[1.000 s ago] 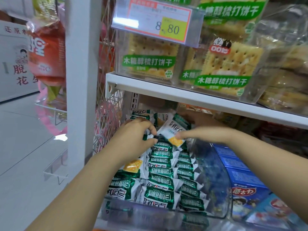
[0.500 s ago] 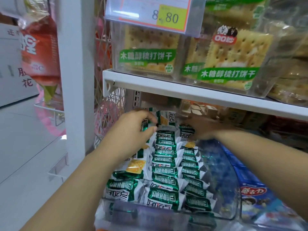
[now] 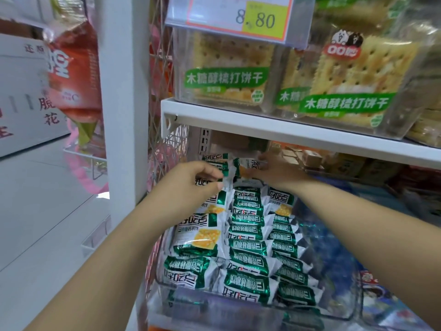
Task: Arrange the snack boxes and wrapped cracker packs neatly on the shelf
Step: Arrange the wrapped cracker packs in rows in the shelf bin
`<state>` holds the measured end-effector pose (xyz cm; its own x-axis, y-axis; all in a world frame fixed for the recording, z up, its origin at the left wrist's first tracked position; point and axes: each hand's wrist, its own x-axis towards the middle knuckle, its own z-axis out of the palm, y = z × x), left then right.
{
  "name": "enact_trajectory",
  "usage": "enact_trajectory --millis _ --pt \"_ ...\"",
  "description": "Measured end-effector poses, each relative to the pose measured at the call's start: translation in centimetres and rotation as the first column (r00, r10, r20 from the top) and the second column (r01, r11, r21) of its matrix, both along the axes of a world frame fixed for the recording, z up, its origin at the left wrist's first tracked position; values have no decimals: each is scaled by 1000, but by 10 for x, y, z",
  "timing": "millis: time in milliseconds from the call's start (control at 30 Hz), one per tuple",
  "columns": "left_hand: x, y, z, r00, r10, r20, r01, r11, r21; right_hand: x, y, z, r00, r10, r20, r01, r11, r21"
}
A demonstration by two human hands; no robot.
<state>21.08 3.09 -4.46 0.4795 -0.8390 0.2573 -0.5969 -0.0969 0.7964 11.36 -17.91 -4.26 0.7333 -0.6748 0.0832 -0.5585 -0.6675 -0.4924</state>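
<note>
the step in hand was the tidying of the wrapped cracker packs (image 3: 249, 235), which lay in rows inside a clear bin (image 3: 350, 302) on the lower shelf, under the white upper shelf (image 3: 298, 137). both hands were at the back of the bin, near each other but not touching. the left hand (image 3: 193, 180) had curled fingers and pinched the edge of a side pack (image 3: 216, 181) in the left row. the right hand (image 3: 279, 172) held a rear pack (image 3: 247, 163), which stood tilted at the far end of the middle row. i judged that this pack was not yet seated. the next move called for laying it flat, in line with its row, without disturbing the neighbours. the blue snack boxes (image 3: 372, 290) lay just beside the bin, on the right, with no hand on them.
</note>
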Motion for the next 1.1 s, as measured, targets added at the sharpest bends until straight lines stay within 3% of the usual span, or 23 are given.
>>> enact_trajectory --millis 133,233,367,500,700,967,1100 --pt "-1 8 7 980 -18 196 -5 993 118 14 8 -6 993 -86 79 76 990 121" --pt "-1 19 15 969 -157 193 113 969 221 10 15 0 954 -132 268 64 966 249" --pt "-3 26 13 955 -241 175 171 925 339 -12 32 13 856 -239 458 136 960 246" --pt "-6 29 14 925 -254 284 105 886 452 -50 58 11 843 -278 461 58 898 436" --pt "-22 31 24 866 -284 411 -55 765 642 -90 80 0 889 -198 414 -46 859 509" --pt "-16 41 30 878 -361 314 100 780 618 -107 104 12 894 -11 449 -256 808 530" --pt "-15 39 34 920 -270 285 119 883 454 -111 113 24 898 92 430 -306 834 459"
